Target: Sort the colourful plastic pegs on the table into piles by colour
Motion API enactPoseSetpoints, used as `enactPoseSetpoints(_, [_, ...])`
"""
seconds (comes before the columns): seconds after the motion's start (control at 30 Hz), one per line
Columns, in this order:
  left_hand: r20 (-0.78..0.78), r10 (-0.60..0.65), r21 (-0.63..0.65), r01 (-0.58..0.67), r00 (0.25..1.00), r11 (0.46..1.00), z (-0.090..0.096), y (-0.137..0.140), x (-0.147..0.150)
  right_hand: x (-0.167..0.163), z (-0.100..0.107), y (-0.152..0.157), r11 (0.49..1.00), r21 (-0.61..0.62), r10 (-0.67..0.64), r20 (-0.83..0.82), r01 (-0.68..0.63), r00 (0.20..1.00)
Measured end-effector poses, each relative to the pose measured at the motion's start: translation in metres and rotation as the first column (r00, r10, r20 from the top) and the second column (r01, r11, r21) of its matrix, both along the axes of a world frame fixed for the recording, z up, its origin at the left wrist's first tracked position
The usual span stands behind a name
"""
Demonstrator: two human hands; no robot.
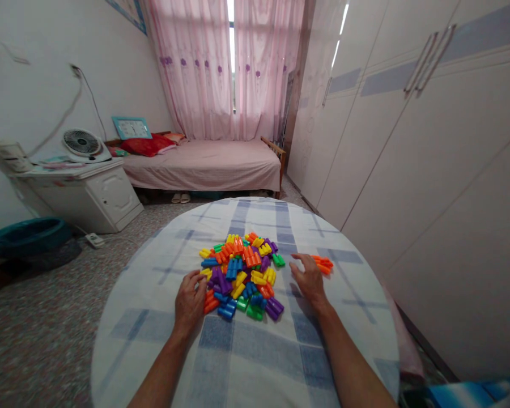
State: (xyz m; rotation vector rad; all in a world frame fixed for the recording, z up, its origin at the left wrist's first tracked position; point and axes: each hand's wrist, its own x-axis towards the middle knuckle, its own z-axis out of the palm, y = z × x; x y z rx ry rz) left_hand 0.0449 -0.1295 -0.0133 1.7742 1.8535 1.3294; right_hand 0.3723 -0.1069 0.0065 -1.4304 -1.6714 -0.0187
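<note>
A pile of coloured blocks (240,275) lies at the middle of the round table (246,362), on a checked cloth. The left hand (190,301) rests at the pile's left edge, fingers curled loosely against the nearest blocks and gripping nothing visible. The right hand (308,279) lies flat and spread on the cloth just right of the pile, with an orange block (323,264) just beyond its fingertips, toward the table's right edge.

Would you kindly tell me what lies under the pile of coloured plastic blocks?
The pile of blocks rests on a blue-and-white checked cloth that drapes over a round table. The tabletop itself is covered by the cloth and cannot be seen, nor can whatever blocks lie at the bottom of the pile.
</note>
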Motion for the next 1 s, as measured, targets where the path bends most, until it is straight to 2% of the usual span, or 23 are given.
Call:
enactPoseSetpoints(0.1, [0.006, 0.002, -0.002, -0.002, 1.0, 1.0, 0.0, 0.0, 0.0, -0.027, 0.004, -0.007, 0.984, -0.066, 0.165, -0.019, -0.166, 0.986])
enactPoseSetpoints(0.17, [0.008, 0.001, -0.007, -0.001, 1.0, 1.0, 0.0, 0.0, 0.0, -0.036, 0.003, -0.011, 0.973, -0.106, 0.206, -0.017, -0.207, 0.978])
enactPoseSetpoints(0.3, [0.016, 0.008, -0.004, -0.008, 1.0, 1.0, -0.001, 0.0, -0.001, -0.037, -0.002, -0.011, 0.972, -0.148, 0.184, -0.019, -0.184, 0.983])
enactPoseSetpoints(0.4, [0.01, 0.01, -0.008, -0.01, 1.0, 1.0, -0.001, 0.001, -0.001, -0.039, -0.002, -0.01, 0.977, -0.128, 0.167, -0.045, -0.171, 0.985])
enactPoseSetpoints(0.53, [-0.015, 0.02, 0.0, -0.02, 1.0, 1.0, 0.001, 0.0, 0.001, -0.056, 0.01, -0.01, 0.972, -0.077, 0.218, -0.06, -0.222, 0.974])
enactPoseSetpoints(0.63, [-0.025, 0.024, 0.003, -0.024, 0.999, 1.0, 0.001, 0.0, 0.001, -0.075, 0.022, -0.009, 0.963, -0.114, 0.246, -0.01, -0.246, 0.969])
enactPoseSetpoints(0.77, [-0.03, 0.022, 0.0, -0.022, 0.999, 1.0, -0.002, 0.002, -0.001, -0.095, 0.031, -0.004, 0.963, -0.169, 0.222, 0.057, -0.21, 0.973])
enactPoseSetpoints(1.0, [-0.017, 0.015, 0.003, -0.015, 1.0, 1.0, 0.001, 0.001, 0.001, -0.101, 0.022, 0.002, 0.981, -0.166, 0.123, 0.101, -0.105, 0.987])
